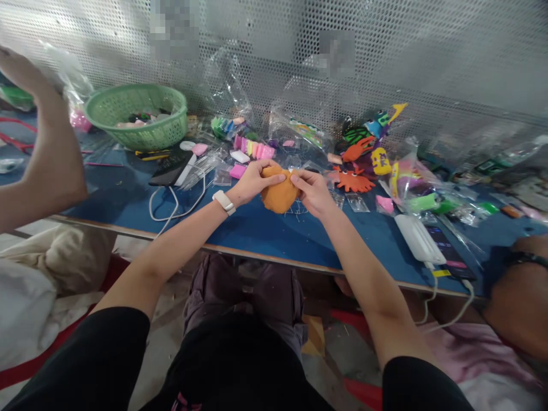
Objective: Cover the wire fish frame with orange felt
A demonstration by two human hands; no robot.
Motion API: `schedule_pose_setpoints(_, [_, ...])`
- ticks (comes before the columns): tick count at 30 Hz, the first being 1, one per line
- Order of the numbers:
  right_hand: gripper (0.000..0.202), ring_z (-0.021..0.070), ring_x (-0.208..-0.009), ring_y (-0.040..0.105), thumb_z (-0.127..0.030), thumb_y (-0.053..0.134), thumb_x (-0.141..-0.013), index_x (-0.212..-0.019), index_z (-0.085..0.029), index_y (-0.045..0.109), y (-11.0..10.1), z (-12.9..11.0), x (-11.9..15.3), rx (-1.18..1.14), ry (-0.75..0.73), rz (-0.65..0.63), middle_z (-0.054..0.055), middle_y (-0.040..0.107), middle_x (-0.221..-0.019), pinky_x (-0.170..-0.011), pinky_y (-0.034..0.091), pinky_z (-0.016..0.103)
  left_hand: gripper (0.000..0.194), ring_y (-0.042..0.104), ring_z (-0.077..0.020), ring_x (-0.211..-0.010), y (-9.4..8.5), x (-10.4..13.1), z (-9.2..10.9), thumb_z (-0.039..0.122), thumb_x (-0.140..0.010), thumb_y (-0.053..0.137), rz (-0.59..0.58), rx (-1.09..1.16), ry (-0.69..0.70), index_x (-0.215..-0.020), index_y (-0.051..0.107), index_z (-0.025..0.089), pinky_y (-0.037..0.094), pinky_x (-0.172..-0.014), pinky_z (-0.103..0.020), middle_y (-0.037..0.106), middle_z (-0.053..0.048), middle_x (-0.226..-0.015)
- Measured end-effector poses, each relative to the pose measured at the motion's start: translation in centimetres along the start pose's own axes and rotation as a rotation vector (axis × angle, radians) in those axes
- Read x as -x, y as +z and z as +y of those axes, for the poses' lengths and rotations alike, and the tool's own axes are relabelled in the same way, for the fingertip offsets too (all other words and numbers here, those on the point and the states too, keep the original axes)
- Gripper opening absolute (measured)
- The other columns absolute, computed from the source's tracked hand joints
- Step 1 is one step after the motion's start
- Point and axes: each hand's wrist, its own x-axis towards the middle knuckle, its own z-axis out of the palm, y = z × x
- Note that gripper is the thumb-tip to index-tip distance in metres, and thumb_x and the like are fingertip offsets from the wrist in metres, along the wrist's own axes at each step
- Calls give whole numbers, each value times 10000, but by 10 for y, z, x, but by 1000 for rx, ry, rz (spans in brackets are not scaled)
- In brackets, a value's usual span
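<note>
A flattened, rounded piece of orange modelling clay (280, 197) is held up over the blue table. My left hand (257, 182) pinches its upper left part, thumb lying across the front. At its upper right edge, my right hand (312, 191) grips with thumb and fingers. A small whitish bit shows at the clay's top between the two thumbs; I cannot make out what it is. Just behind my hands lie a row of coloured clay pieces (254, 148) and a pink block (238, 171). An orange crab figure (353, 180) lies to the right of my right hand.
A green basket (171, 128) stands at the back left, near a black power bank (169, 168) with a white cable. On the right are a white power bank (419, 240), a phone (449, 251) and plastic bags. Other people's arms reach in at both sides.
</note>
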Motion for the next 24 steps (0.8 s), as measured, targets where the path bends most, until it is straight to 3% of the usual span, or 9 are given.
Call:
schedule_pose_setpoints(6, [650,183,-761,662,-796,1139,-581,-802,-259,848,1,-1,1,-4,6,-3,17,780,-834,-708,572,335,568,713,-169,-968,-1,-3,-4,559,-716,1103,-27,-1,34,-1020,811,178,586,-899,-308,808,-51,-1052])
schedule_pose_setpoints(12, [582,177,-739,638,-744,1127,-585,-763,-269,840,1,-2,1,-2,1,1,4,765,-795,-719,560,333,551,729,-182,-980,-2,-1,-4,576,-766,1090,-77,-15,43,-1018,805,178,595,-909,-326,814,-63,-1055])
schedule_pose_setpoints(15, [602,180,-737,628,-803,1104,-613,-772,-278,858,1,-1,1,34,-46,16,6,759,-785,-706,548,336,532,732,-183,-977,-3,-1,-5,567,-778,1081,-80,-14,44,-1014,805,178,600,-906,-330,815,-65,-1048])
schedule_pose_setpoints(19, [664,203,-748,649,-883,1078,-608,-764,-280,847,1,1,-1,98,-85,51,21,768,-789,-735,587,372,560,741,-187,-979,-2,-2,-8,571,-746,1105,-77,-20,18,-1002,790,184,594,-886,-320,821,-62,-1044])
schedule_pose_setpoints(24, [673,188,-747,665,-863,1112,-574,-796,-289,841,-2,4,-4,7,-67,131,11,787,-827,-684,577,336,658,750,-163,-929,0,-2,-11,574,-694,1147,-48,102,-62,-1074,782,179,597,-860,-304,814,-45,-1021])
